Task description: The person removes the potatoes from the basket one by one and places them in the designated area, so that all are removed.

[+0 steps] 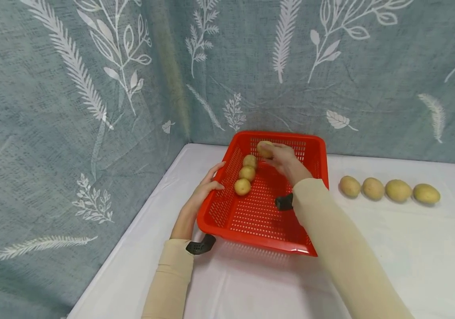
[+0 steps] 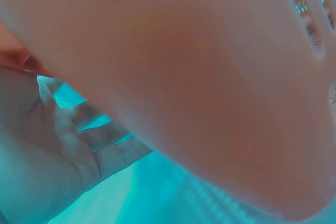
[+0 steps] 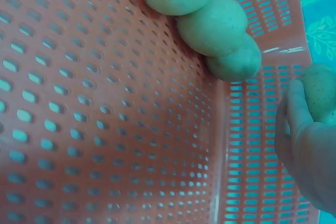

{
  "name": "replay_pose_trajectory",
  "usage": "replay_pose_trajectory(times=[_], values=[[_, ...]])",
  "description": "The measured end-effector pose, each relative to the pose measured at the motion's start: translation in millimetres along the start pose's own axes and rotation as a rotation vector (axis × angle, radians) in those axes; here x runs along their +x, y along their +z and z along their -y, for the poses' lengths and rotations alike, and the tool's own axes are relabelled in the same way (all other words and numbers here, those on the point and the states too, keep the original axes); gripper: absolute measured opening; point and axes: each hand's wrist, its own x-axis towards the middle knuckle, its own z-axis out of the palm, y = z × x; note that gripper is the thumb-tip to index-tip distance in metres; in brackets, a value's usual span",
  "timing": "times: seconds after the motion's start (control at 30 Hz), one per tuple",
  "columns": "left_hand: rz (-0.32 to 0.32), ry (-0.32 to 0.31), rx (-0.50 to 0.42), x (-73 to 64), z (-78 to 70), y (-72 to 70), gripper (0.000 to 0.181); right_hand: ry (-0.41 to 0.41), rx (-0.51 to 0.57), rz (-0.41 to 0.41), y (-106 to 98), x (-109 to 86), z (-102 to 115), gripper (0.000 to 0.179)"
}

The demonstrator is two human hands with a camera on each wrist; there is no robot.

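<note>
A red plastic basket (image 1: 259,243) with slotted walls stands on the white-covered table. Three potatoes lie in a row along its left side, the nearest potato (image 1: 242,187) at the front of the row. My right hand (image 1: 285,158) holds another potato (image 1: 265,149) inside the basket near the back wall, above the floor and apart from the row; this held potato (image 3: 320,93) also shows at the right wrist view's edge. My left hand (image 1: 201,192) grips the basket's left rim, its thumb over the edge. In the left wrist view its fingers (image 2: 113,156) lie along the outer wall.
Several potatoes (image 1: 398,190) lie in a line on the white tablecloth (image 1: 410,248) to the right of the basket. A grey-green leaf-patterned curtain (image 1: 251,66) hangs behind the table and along its left side.
</note>
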Motion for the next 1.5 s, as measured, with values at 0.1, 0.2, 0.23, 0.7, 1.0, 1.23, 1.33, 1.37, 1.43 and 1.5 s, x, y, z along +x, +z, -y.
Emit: replay_pose_trajectory(times=[0.1, 0.2, 0.23, 0.7, 1.0, 1.23, 1.33, 1.37, 1.43, 1.5], values=[[-0.001, -0.003, -0.005, 0.1, -0.2, 0.9, 0.072, -0.001, -0.003, 0.023, -4.1, -0.6, 4.8, 0.059], [0.001, 0.003, -0.011, 0.1, -0.4, 0.7, 0.071, -0.008, -0.015, 0.051, -7.4, -2.1, 11.7, 0.058], [0.003, 0.005, -0.011, 0.2, -0.3, 0.6, 0.071, -0.01, -0.024, 0.054, -8.5, -2.8, 14.3, 0.059], [0.007, 0.006, -0.02, 1.2, 2.6, 1.8, 0.071, 0.011, -0.049, 0.091, -34.6, -19.6, 52.9, 0.062], [0.004, -0.002, -0.027, 0.7, 2.5, 1.3, 0.071, -0.012, -0.087, 0.111, -60.1, -29.2, 75.1, 0.063], [-0.003, -0.005, -0.02, -0.7, 1.2, 1.3, 0.072, -0.043, -0.126, 0.096, -80.9, -40.9, 89.2, 0.065], [-0.001, -0.001, -0.014, -0.4, 1.4, 1.5, 0.071, -0.038, -0.098, 0.09, -91.2, -46.3, 93.6, 0.064], [0.0, 0.0, -0.013, -0.2, 1.7, 1.6, 0.071, -0.039, -0.092, 0.085, -94.7, -47.8, 94.6, 0.064], [0.008, 0.003, -0.017, 0.3, 2.2, 1.7, 0.071, -0.034, -0.079, 0.077, -101.6, -50.7, 96.2, 0.064], [0.011, 0.005, -0.02, 0.5, 2.2, 2.0, 0.071, -0.03, -0.076, 0.074, -108.9, -53.0, 97.4, 0.065]])
